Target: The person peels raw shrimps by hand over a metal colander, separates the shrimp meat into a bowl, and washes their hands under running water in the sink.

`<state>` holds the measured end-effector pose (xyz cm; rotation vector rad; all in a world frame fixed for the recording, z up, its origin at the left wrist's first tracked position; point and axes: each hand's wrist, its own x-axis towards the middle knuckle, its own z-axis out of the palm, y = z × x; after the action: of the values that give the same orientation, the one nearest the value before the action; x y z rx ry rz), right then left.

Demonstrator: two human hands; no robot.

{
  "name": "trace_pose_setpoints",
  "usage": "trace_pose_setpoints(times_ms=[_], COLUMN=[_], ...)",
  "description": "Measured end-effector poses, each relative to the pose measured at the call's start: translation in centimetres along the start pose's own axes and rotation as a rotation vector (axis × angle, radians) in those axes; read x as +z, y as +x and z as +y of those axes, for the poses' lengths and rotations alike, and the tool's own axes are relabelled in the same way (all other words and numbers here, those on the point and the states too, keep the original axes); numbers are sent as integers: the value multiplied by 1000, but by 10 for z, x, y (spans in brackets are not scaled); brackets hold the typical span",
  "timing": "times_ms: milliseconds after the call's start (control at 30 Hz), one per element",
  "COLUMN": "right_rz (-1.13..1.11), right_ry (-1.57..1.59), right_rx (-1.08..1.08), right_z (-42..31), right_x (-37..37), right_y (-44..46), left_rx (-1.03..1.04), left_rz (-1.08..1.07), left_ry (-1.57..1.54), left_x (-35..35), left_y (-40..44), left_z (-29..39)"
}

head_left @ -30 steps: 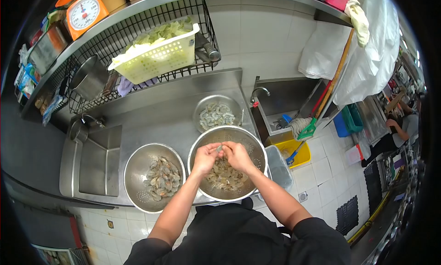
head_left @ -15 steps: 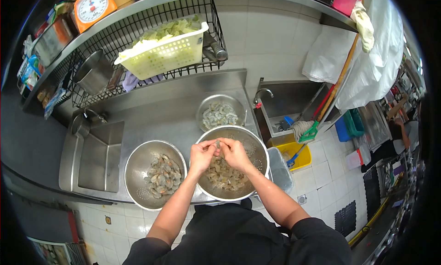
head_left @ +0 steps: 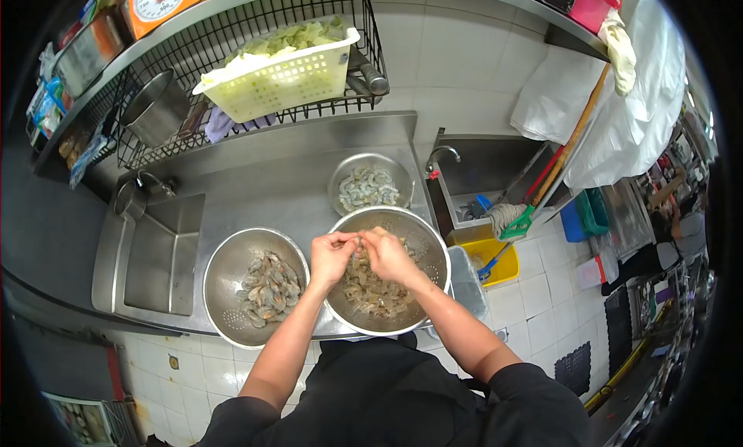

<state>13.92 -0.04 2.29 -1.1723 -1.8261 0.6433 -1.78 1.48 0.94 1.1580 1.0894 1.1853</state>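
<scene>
My left hand (head_left: 333, 258) and my right hand (head_left: 390, 256) meet over a large steel colander (head_left: 430, 253), fingertips pinched together on a small greyish shrimp that my fingers mostly hide. Below them, brownish shrimp shells (head_left: 378, 294) lie in that colander. To the left stands a second perforated colander (head_left: 223, 277) with whole, unpeeled shrimp (head_left: 269, 288) heaped on its right side. Behind the right colander, a smaller steel bowl (head_left: 338, 174) holds pale peeled shrimp (head_left: 370, 189).
A steel sink (head_left: 162, 265) is set into the counter (head_left: 255, 191) at left. Overhead, a wire rack (head_left: 302, 106) carries a pale basket (head_left: 282, 83) of cut greens. Right of the counter are a grey tub (head_left: 467, 284), a yellow bucket (head_left: 503, 269) and mop handles. Another person is at far right.
Both hands stay pinched together over the right colander, with the fingers slightly shifted. The shrimp between them shows less than before. The whole view has tilted a little.
</scene>
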Motion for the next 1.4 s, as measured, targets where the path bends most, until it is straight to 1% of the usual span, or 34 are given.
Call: trace_pose_setpoints(times_ms=[67, 133, 200, 233, 300, 367, 433, 500, 567, 600, 633, 667, 700, 733, 767, 800, 867, 900, 967, 1000, 1067, 1100, 1133, 1167, 1200, 1267, 1333, 1400], right_rz=[-109, -109, -109, -66, -23, 30, 35, 41, 92, 93, 54, 12, 9, -19, -47, -50, -128, -127, -95, -92, -40, -38, -19, 2, 4, 30, 39, 50], right_ry=[-48, -74, -100, -132, -163, -236, -222, -206, -15, -14, 213, 441, 441, 390, 339, 339, 708, 708, 631, 632, 542, 543, 367, 191, 191, 73, 48, 22], right_rx=[-10, -20, -31, -72, -115, -91, -63, -35, 44, 44, 224, 404, 402, 459, 517, 515, 399, 399, 279, 281, 351, 352, 277, 202, 203, 71, 75, 78], right_z=[-1, -1, -3, -5, -9, -12, -3, 4, 9, 12, 16, 19, 18, 17, 16, 12, 7, 7, 9, 10, 14, 9, -1, -6, -5, -2, -1, 6], right_x=[-3, 0, 2, 3, 5, 6, 9, 9, 8, 7, 6, 5, 2, -1, -3, -3, 0, 3, 10, 13, 18, 14, 8, 3, 3, 2, 3, 4], right_y=[0, -3, -5, -5, -5, -7, -5, -2, 4, 4, 3, 3, 3, 1, 0, -1, -6, -8, -12, -13, -14, -14, -12, -11, -11, -10, -9, -9], left_rx=[-26, -50, -149, -148, -244, -237, -228, -69, -72, -77, -75, -82, -87, -85, -144, -203, -237, -270, -284, -296, -301, -305, -306, -293, -280, -267, -251, -277], left_rz=[4, 8, 52, 53, 45, 14, -16, -6, -5, -1, 0, -28, -55, -51, -37, -24, -8, 6, 41, 79, 72, 67, 65, 34, 2, -17, -33, -36], left_ry=[-20, -39, -96, -96, -194, -235, -275, -134, -117, -103, -103, -188, -273, -274, -351, -428, -466, -504, -539, -576, -589, -603, -602, -515, -428, -412, -396, -443], left_x=[1, 0, -1, -1, -3, -4, -3, -2, -1, -1, -3, -6, -8, -9, -9, -10, -9, -7, -1, 2, 5, 6, 5, 2, 0, -2, -4, -5], left_y=[-2, -3, -3, -4, -4, -5, -7, -12, -15, -16, -16, -14, -14, -13, -13, -13, -14, -15, -16, -18, -20, -20, -19, -19, -18, -17, -16, -16], left_z=[0, 0, -1, -2, -2, -4, -2, 0, 5, 6, 5, 3, 2, 1, 0, -2, -8, -9, -10, -9, -5, -4, -4, -3, -2, -1, 2, 5])
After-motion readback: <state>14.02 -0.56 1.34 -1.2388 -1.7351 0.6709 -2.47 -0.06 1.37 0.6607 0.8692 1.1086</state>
